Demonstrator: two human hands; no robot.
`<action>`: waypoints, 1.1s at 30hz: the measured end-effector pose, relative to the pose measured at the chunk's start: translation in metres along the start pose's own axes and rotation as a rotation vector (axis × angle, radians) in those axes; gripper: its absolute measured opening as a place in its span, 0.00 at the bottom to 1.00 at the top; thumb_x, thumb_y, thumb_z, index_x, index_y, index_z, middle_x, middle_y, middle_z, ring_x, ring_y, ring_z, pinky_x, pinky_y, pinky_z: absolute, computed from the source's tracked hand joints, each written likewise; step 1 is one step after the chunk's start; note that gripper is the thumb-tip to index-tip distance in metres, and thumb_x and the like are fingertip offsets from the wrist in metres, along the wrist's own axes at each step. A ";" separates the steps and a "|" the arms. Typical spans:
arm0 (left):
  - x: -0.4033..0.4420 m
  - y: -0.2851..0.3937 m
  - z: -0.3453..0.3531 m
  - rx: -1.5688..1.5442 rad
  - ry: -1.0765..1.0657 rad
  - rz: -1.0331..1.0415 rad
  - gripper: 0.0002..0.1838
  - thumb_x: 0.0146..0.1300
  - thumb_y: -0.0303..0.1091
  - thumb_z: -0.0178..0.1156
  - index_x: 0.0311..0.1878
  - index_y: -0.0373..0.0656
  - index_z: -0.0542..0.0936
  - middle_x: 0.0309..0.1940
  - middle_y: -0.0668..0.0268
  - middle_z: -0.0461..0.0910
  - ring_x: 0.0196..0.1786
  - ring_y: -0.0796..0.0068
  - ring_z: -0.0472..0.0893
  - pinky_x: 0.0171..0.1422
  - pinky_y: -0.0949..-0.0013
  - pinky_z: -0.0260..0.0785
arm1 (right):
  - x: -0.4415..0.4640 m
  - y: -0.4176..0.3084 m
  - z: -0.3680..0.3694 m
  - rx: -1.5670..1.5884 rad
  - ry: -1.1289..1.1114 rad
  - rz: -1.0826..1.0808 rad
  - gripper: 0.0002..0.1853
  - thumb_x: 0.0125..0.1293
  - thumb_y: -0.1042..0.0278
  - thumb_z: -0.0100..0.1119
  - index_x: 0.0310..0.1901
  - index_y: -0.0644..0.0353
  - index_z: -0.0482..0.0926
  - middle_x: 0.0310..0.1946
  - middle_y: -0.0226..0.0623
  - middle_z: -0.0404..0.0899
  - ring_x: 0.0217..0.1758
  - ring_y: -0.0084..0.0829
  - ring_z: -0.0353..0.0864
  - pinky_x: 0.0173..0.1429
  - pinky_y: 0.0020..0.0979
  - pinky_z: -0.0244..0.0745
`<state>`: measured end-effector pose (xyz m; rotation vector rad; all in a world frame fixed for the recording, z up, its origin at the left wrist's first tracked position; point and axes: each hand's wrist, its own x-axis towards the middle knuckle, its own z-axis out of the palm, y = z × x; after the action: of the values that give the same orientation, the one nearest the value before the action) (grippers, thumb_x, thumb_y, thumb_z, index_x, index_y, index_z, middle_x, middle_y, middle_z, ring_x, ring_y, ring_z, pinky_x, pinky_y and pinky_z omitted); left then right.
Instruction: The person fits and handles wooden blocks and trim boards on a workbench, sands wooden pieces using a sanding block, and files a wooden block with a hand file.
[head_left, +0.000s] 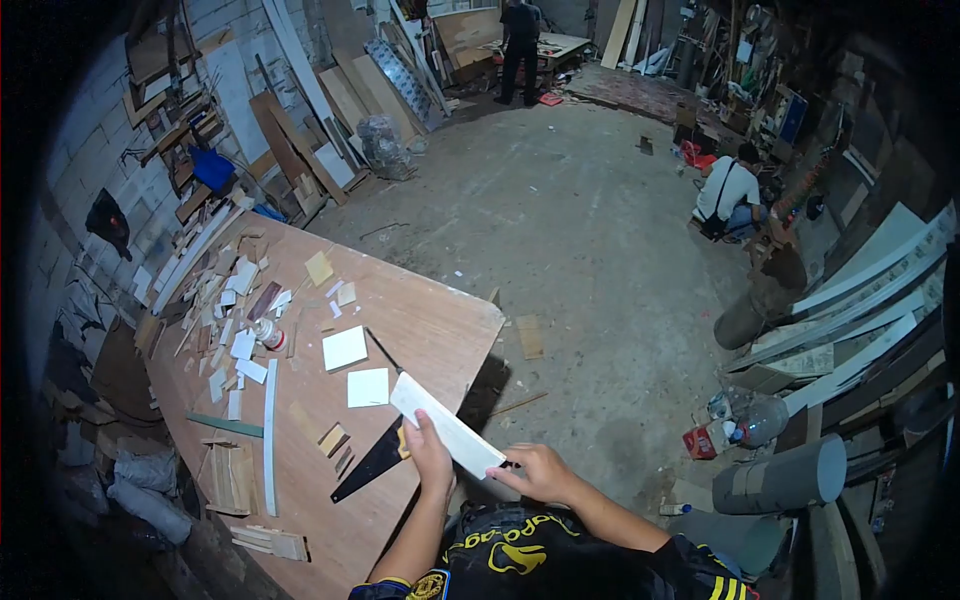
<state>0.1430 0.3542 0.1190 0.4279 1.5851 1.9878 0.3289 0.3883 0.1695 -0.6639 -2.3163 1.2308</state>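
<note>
White board (450,427) pinched in left grip (430,456) and right grip (541,473), by worktop (425,315); saw (372,466) seen at 8 o'clock, white squares (345,348) at 10.

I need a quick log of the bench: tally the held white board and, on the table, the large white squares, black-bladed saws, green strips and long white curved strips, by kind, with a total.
Held white board: 1
Large white squares: 2
Black-bladed saw: 1
Green strip: 1
Long white curved strip: 1
Total: 6
</note>
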 end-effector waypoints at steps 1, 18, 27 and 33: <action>-0.005 0.000 0.013 0.011 -0.064 -0.059 0.21 0.77 0.49 0.44 0.60 0.42 0.65 0.39 0.65 0.73 0.39 0.76 0.77 0.44 0.71 0.72 | -0.006 0.009 -0.006 -0.100 0.046 0.015 0.16 0.64 0.55 0.61 0.34 0.62 0.81 0.30 0.49 0.80 0.35 0.50 0.80 0.40 0.44 0.75; -0.013 -0.025 0.155 -0.056 -0.370 -0.537 0.26 0.69 0.39 0.55 0.65 0.49 0.56 0.47 0.62 0.68 0.35 0.71 0.73 0.29 0.66 0.74 | -0.020 0.063 -0.061 -0.226 0.613 0.081 0.15 0.53 0.70 0.70 0.44 0.56 0.84 0.32 0.34 0.77 0.37 0.37 0.76 0.41 0.35 0.73; 0.076 -0.039 0.221 -0.170 -0.396 -0.559 0.31 0.70 0.38 0.55 0.71 0.54 0.53 0.46 0.66 0.68 0.34 0.77 0.71 0.28 0.72 0.70 | 0.072 0.119 -0.120 -0.336 0.364 0.030 0.23 0.58 0.68 0.68 0.57 0.50 0.79 0.30 0.36 0.72 0.34 0.38 0.71 0.40 0.40 0.68; 0.174 -0.043 0.229 -0.094 -0.429 -0.529 0.38 0.68 0.35 0.58 0.74 0.54 0.46 0.41 0.67 0.69 0.28 0.81 0.71 0.22 0.76 0.67 | 0.142 0.148 -0.155 -0.143 0.248 0.013 0.08 0.55 0.70 0.71 0.37 0.54 0.85 0.32 0.37 0.77 0.36 0.37 0.78 0.38 0.35 0.75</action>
<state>0.1435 0.6450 0.1196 0.3263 1.1779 1.4436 0.3364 0.6447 0.1447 -0.8315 -2.2079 0.9357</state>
